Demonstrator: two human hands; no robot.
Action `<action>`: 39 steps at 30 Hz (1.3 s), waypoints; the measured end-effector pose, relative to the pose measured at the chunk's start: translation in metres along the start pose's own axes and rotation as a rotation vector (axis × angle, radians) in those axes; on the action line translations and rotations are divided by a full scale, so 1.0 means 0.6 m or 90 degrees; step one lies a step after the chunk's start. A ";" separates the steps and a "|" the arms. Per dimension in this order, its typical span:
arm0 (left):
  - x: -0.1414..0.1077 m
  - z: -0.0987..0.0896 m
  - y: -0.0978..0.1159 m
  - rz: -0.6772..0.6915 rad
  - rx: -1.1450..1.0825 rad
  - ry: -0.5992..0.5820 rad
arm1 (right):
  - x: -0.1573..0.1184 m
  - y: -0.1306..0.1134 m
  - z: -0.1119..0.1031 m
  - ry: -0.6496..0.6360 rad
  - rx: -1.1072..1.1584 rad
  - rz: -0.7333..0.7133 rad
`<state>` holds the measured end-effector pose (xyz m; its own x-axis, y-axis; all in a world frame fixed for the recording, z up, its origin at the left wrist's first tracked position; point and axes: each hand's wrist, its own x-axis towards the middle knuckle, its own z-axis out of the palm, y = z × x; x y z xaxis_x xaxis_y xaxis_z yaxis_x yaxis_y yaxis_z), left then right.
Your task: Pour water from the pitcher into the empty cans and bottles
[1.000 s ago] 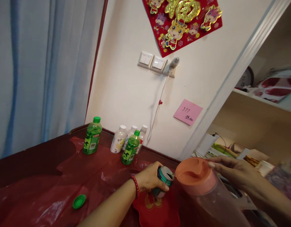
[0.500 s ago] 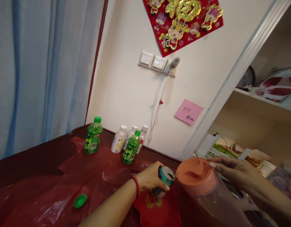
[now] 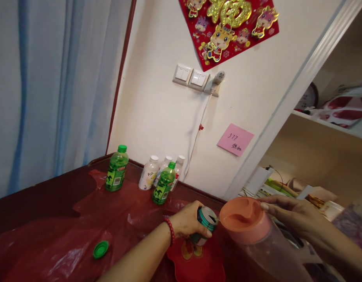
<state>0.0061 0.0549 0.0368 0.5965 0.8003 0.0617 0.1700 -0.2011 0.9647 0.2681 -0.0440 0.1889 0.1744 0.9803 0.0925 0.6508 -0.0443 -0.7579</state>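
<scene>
My left hand [image 3: 191, 221], a red bead bracelet at its wrist, is wrapped round an opened drink can [image 3: 207, 217] with a green-blue band. The can leans slightly, above a red flower-shaped tray [image 3: 198, 262]. Tilted towards it is a clear plastic pitcher [image 3: 266, 258] with an orange lid [image 3: 242, 215]. Its spout meets the can's opening, where a thin bit of liquid seems to show. My right hand [image 3: 289, 215] holds the pitcher from the right, fingers at the lid's rim; the grip lower down is partly hidden.
Green-labelled bottles stand behind, one [image 3: 116, 168] at left and one [image 3: 163, 183] before several white-capped bottles [image 3: 148, 172]. A green cap [image 3: 100, 249] lies on red plastic film [image 3: 57, 239] over the dark table. Wall and cord [image 3: 195, 141] rise behind; shelves [image 3: 324, 129] at right.
The pitcher seems to have tipped very slightly more towards the can. Both hands keep their holds, and the view has shifted a little.
</scene>
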 end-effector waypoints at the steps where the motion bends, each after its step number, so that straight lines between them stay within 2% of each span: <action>1: 0.000 0.000 -0.001 0.001 0.001 0.000 | 0.000 0.001 0.000 -0.001 -0.003 0.004; 5: 0.001 0.000 -0.003 0.005 0.011 0.003 | 0.000 0.000 0.000 -0.005 0.004 0.024; 15: -0.001 -0.001 0.002 0.006 0.019 0.007 | 0.001 -0.008 0.006 0.038 0.020 -0.009; 22: -0.001 -0.001 0.003 0.003 0.019 0.006 | -0.005 -0.015 0.008 0.031 -0.019 -0.010; 39: -0.001 0.001 0.002 -0.003 0.005 0.012 | 0.002 0.002 0.002 0.015 0.033 -0.017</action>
<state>0.0062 0.0538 0.0378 0.5806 0.8118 0.0621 0.1796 -0.2021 0.9628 0.2684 -0.0429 0.1871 0.1755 0.9761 0.1281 0.6168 -0.0076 -0.7871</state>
